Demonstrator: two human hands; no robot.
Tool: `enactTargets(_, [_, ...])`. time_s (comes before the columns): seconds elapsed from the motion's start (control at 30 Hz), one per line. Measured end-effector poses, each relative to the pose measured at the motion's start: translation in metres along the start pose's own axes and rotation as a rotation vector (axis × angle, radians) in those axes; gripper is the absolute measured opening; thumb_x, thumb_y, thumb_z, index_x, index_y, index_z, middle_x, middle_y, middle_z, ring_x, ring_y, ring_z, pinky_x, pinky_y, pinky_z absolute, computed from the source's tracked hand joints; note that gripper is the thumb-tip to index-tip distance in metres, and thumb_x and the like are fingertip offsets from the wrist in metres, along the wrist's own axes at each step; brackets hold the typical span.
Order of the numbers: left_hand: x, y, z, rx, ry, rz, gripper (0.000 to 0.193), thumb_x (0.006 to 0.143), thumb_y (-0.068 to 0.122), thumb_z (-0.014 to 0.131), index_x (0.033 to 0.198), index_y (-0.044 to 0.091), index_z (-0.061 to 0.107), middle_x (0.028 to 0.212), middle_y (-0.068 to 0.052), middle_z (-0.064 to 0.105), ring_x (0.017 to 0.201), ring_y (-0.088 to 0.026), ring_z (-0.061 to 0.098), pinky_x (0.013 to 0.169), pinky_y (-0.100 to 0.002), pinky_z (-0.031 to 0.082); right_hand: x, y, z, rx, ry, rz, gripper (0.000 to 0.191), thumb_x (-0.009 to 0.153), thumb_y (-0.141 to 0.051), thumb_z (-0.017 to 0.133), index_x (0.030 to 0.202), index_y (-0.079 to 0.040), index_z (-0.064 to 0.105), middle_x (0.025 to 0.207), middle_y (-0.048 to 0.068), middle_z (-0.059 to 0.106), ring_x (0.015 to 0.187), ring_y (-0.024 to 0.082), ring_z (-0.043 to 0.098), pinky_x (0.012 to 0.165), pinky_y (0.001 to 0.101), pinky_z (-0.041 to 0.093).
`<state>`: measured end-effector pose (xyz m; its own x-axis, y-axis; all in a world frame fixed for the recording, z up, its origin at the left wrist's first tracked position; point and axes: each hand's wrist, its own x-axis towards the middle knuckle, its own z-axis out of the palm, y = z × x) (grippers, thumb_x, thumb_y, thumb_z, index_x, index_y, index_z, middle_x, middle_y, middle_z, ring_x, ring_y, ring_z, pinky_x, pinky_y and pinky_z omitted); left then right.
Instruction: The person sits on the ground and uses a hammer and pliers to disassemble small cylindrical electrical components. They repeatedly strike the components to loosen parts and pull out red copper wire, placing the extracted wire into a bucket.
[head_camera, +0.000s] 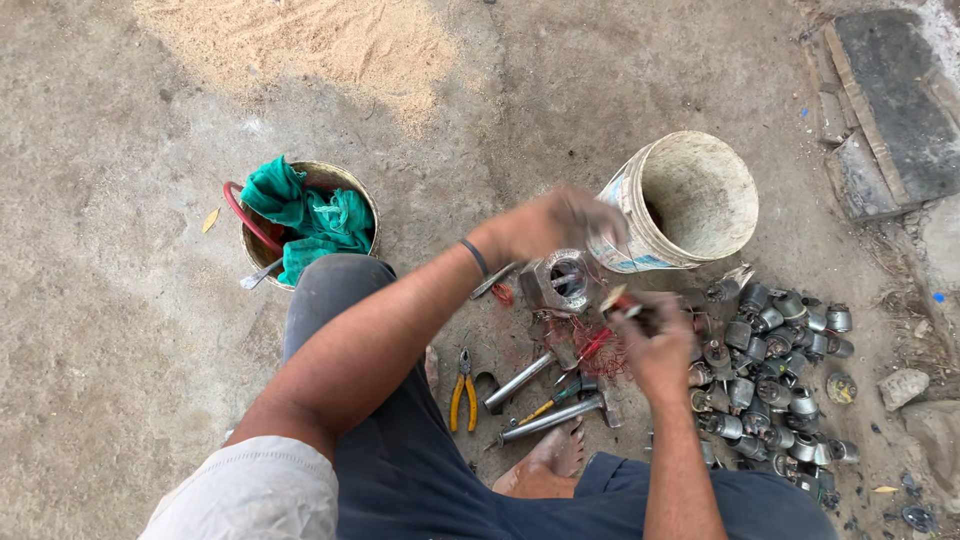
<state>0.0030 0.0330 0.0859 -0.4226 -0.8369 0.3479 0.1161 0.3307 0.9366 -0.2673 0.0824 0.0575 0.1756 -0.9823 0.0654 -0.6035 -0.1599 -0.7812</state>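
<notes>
Head view: left hand (555, 222) blurred beside tilted white bucket (690, 200) rim.

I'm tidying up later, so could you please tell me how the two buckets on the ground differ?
The white bucket is larger, tilted on its side and looks empty; the metal bucket is smaller, stands upright and holds a green cloth. The white bucket lies by the left hand; the metal one sits farther off. Both are round and dirty.
</notes>
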Motion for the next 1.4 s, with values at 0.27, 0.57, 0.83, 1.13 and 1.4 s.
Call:
enactTargets(0.27, [-0.007,0.001,0.004,1.08,0.557,-0.287,0.052,0.08,0.0,0.06,0.132,0.007,0.065,0.146,-0.021,0.052,0.138,-0.039,0.043,0.117,-0.05,0.034,-0.008,-0.013,0.005,0.395,-0.051,-0.043,0.034,0.088,0.004,0.075,0.119,-0.004,0.062,0.111,0.005,0.068,0.101,0.011,0.065,0.091,0.0288,0.055])
enactTargets(0.57, [-0.009,-0.019,0.073,0.55,-0.09,0.038,0.057,0.081,-0.001,0.059,0.137,0.003,0.058,0.116,-0.021,0.069,0.113,-0.039,0.065,0.102,-0.048,0.051,-0.022,0.013,-0.008,0.679,-0.022,-0.026,0.035,0.091,0.008,0.074,0.122,-0.002,0.062,0.122,0.006,0.066,0.111,0.014,0.065,0.101,0.0304,0.054])
enactTargets(0.83, [-0.006,-0.012,0.069,0.415,-0.102,0.187,0.01,0.089,0.002,0.066,0.099,0.002,0.067,0.093,-0.016,0.071,0.088,-0.036,0.07,0.081,-0.045,0.056,-0.012,0.006,-0.015,0.493,0.145,0.075,0.033,0.09,0.006,0.075,0.119,-0.003,0.061,0.108,0.006,0.066,0.094,0.015,0.068,0.081,0.03,0.06])
enactTargets(1.13, [0.002,-0.02,0.044,0.616,-0.105,-0.201,0.032,0.092,-0.002,0.064,0.114,0.017,0.078,0.104,-0.012,0.077,0.091,-0.029,0.074,0.087,-0.04,0.058,-0.005,0.002,-0.027,0.653,0.164,0.037,0.033,0.089,0.006,0.076,0.116,-0.007,0.061,0.107,0.006,0.071,0.095,0.014,0.07,0.081,0.0284,0.061])
enactTargets(1.4, [-0.017,-0.046,-0.023,0.276,0.268,-0.009,0.022,0.1,-0.009,0.056,0.109,0.002,0.073,0.103,-0.008,0.073,0.09,-0.017,0.065,0.081,-0.032,0.052,-0.023,0.006,-0.021,0.093,-0.151,-0.324,0.041,0.081,0.001,0.086,0.115,-0.008,0.063,0.116,0.006,0.067,0.107,0.015,0.067,0.093,0.0297,0.055])
